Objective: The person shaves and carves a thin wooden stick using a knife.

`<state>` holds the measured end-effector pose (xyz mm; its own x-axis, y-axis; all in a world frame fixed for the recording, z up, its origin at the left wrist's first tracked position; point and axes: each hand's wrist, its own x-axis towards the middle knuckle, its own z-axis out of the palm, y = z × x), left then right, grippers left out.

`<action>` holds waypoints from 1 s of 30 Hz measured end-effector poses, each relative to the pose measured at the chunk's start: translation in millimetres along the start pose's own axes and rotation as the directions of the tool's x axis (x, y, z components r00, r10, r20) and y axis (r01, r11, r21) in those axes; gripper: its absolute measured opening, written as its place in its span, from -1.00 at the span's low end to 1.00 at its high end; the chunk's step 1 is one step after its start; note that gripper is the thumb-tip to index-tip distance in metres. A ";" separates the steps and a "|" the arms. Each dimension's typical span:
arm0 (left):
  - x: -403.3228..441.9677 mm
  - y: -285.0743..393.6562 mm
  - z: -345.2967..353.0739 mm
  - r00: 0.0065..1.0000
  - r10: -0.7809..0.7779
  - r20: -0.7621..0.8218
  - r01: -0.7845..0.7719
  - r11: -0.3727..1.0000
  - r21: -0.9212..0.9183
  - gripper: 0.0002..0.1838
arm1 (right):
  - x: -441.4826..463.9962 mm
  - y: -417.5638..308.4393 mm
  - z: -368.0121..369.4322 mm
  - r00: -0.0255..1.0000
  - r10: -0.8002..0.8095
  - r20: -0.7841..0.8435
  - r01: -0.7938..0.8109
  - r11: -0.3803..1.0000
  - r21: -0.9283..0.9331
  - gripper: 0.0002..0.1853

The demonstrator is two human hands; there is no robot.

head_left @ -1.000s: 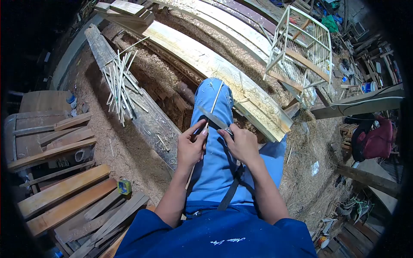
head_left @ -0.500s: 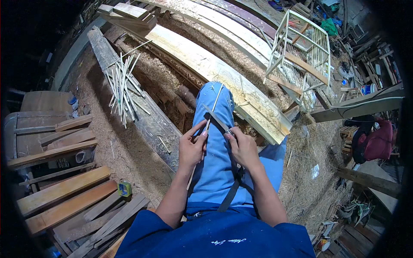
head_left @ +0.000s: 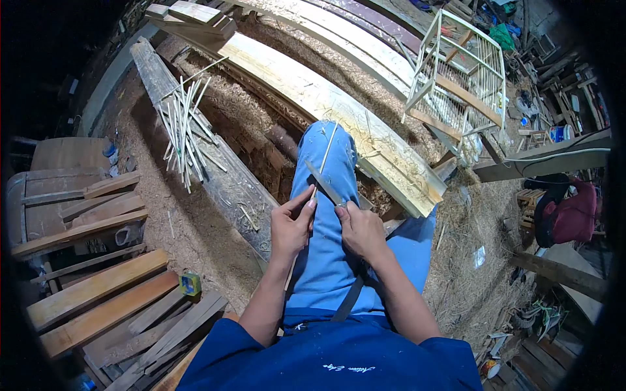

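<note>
Over my raised knee, my left hand (head_left: 291, 225) pinches a thin pale wooden stick (head_left: 327, 151), which runs up along the blue trouser leg and back under my wrist. My right hand (head_left: 360, 228) is closed round the handle of a knife (head_left: 324, 185). The blade slants up and left across the stick, just above my left fingertips; whether its edge bites into the wood I cannot tell. A pile of similar thin sticks (head_left: 186, 133) lies on a weathered plank (head_left: 236, 176) to the left.
A long pale board (head_left: 293, 81) covered in shavings crosses ahead of my knee. A slatted cage (head_left: 456, 81) stands at the upper right. Cut boards (head_left: 98, 287) and a yellow-and-blue tape measure (head_left: 190, 285) lie at lower left. Sawdust and shavings cover the ground.
My right hand and the knife have shifted slightly down and to the left, closer to my left hand. The left hand keeps its pinch on the stick.
</note>
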<state>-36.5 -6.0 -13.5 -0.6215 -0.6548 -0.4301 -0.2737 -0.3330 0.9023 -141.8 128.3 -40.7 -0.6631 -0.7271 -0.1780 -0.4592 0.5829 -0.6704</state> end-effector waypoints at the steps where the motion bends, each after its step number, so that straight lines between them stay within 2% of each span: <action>1: 0.4 -1.0 0.0 1.000 -0.006 -0.002 0.006 1.000 -0.002 -0.65 | 0.1 -0.2 -0.3 1.000 0.005 0.010 -0.005 1.000 -0.001 -0.52; 7: -13.7 -17.4 -7.9 0.999 0.039 0.003 -0.039 0.999 -0.032 -0.66 | 7.3 -2.0 6.9 0.995 0.086 0.048 -0.084 0.995 -0.049 -0.55; 11: -33.0 -20.3 -13.2 0.999 0.020 -0.034 -0.021 1.000 -0.023 -0.66 | 8.0 0.0 10.7 0.999 0.051 0.017 -0.050 0.999 -0.015 -0.56; 13: -33.0 -18.1 -12.8 0.999 0.001 -0.045 -0.003 0.999 -0.047 -0.66 | 8.2 0.8 15.0 0.998 0.027 -0.062 -0.024 0.998 0.062 -0.57; 16: -16.7 -13.3 -11.1 0.999 0.019 -0.048 -0.019 1.000 -0.002 -0.67 | 5.4 -0.7 12.3 0.998 -0.024 -0.057 0.029 0.994 0.102 -0.55; 20: 0.2 -7.9 -4.6 0.999 0.030 0.010 -0.030 1.000 -0.002 -0.68 | 1.1 -3.2 8.8 0.997 -0.013 -0.075 0.020 0.996 0.082 -0.56; 30: -21.1 -17.2 -12.4 0.999 0.029 0.026 -0.028 0.998 -0.059 -0.67 | 5.7 0.5 18.1 0.998 0.030 -0.059 -0.028 0.999 0.042 -0.55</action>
<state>-9.7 5.1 -20.3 -0.6479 -0.6466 -0.4027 -0.2127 -0.3541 0.9107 -135.1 117.9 -55.1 -0.7103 -0.6865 -0.1554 -0.4154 0.5871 -0.6948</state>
